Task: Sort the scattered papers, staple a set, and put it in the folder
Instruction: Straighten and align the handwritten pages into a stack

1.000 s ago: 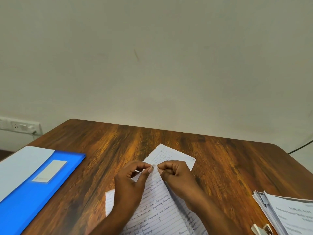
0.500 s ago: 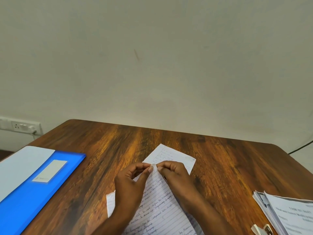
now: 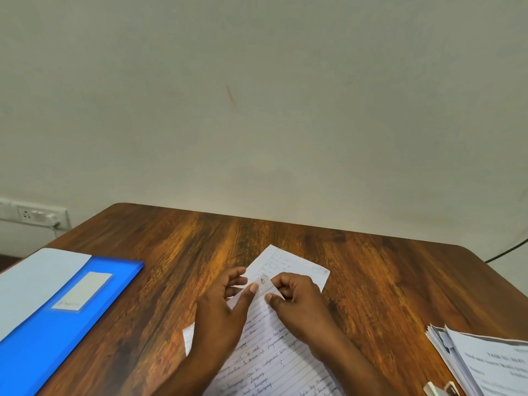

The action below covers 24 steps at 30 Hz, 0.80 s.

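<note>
Both hands work at the top corner of the handwritten ruled sheets [image 3: 268, 347] lying mid-tabletop [image 3: 371, 281], near the front edge. Left hand [image 3: 225, 312]: thumb pressing on the corner from above, other fingers loosely extended beside the paper, so its grip reads as released, pressing only. Right hand [image 3: 300, 301]: thumb and curled fingers pinching the same corner, grip clenched on the sheets. At least two sheets are fanned there, one lying askew beneath the top one with its far corner sticking out toward the wall. Whether a staple already sits in the corner cannot be told; too small and partly covered. Judgement on progress: sorting looks partly done, since one set is gathered under the hands and a separate stack of printed papers [image 3: 485, 364] lies at the right tabletop edge. A white object at the bottom edge beside that stack, possibly the stapler [image 3: 440, 389], is untouched by either hand. The blue folder [image 3: 65, 318] lies closed at the left, well apart from the set, with a pale sheet [image 3: 34, 278] over its far side; filing is not yet done. Writing: a small circled mark on the pinched corner, unreadable; cursive lines on the sheets, illegible; the folder's white label and the printed heading on the right stack are too blurred to read.
</note>
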Motion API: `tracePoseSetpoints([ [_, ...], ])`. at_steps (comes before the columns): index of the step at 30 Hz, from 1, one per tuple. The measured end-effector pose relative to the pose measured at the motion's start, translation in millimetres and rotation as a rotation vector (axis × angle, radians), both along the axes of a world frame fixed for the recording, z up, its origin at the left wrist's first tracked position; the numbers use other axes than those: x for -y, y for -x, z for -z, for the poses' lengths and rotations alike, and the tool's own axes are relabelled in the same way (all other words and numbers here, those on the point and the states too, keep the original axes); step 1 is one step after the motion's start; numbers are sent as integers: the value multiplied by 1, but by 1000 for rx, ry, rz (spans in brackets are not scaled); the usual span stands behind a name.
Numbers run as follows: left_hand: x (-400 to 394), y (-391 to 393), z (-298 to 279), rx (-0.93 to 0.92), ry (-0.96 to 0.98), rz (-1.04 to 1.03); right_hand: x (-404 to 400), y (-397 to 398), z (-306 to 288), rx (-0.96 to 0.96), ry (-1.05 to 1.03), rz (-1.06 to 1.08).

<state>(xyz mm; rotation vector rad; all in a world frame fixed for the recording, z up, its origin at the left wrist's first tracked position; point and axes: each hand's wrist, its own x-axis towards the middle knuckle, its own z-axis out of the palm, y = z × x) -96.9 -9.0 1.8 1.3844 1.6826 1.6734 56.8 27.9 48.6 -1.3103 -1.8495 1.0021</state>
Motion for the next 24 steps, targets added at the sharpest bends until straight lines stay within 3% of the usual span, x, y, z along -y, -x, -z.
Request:
tracePoseSetpoints([
  [3,3,7,0,-165,59,117,-6,-6,-1,-123,106,40],
  [7,5,4,0,-242,49,170,-9,-7,4,-176,171,77],
  [16,-2,2,7,-288,23,119,-4,7,15,-101,162,66],
  [21,-4,7,6,-270,17,86,-7,-1,13,-196,218,73],
  [24,-5,11,4,-252,47,86,-16,-13,17,27,-4,160],
])
